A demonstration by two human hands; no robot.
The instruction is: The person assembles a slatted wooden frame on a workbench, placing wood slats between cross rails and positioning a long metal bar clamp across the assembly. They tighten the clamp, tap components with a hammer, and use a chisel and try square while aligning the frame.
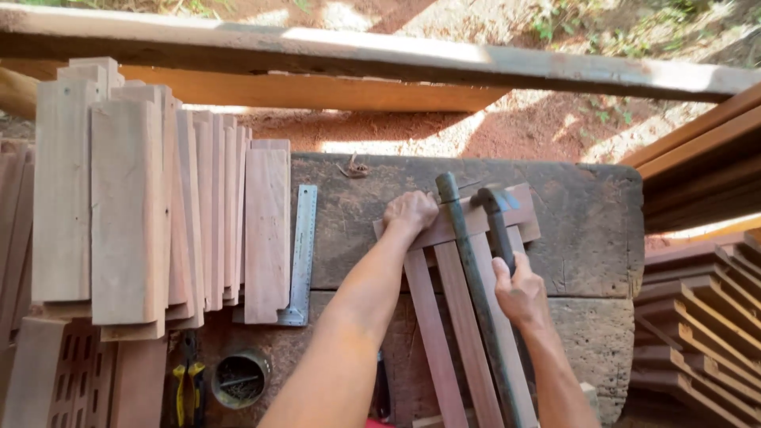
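Head view, grip: right hand [519, 295] is wrapped around the handle of a hammer [497, 218], whose head rests over the crosspiece [476, 218]; left hand [410, 212], fingers curled, presses down on that crosspiece's left end.
Frame: reddish wooden slats [444, 341] run toward the person under the crosspiece, with a dark metal bar [476, 293] lying along them.
Surface: worn dark workbench [587, 230], outdoors over red soil.
Nearby: stacked boards [158, 206] and a steel square [301, 254] lie to the left.
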